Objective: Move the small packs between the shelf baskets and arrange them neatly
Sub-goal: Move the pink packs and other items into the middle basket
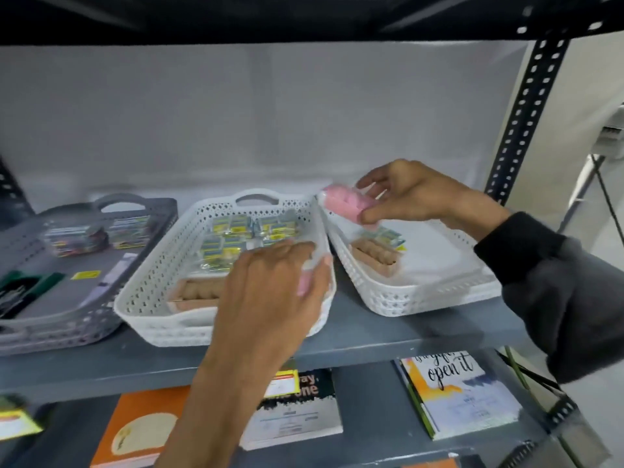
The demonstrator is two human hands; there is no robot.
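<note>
Two white perforated baskets stand side by side on the grey shelf. The middle basket (158,265) holds several small yellow-blue packs (236,231) and a brown pack (199,292). The right basket (422,295) holds a few yellow-blue packs (385,236) and another brown pack (374,258). My right hand (412,194) pinches a pink pack (344,204) above the gap between the two baskets. My left hand (277,292) lies over the middle basket's right side, fingers curled on a second pink pack (305,282), mostly hidden.
A grey basket (84,319) at the left holds colourful packs and dark items. Black slotted uprights (526,123) frame the shelf at the right. Notebooks (462,396) lie on the lower shelf. A dark shelf board hangs overhead.
</note>
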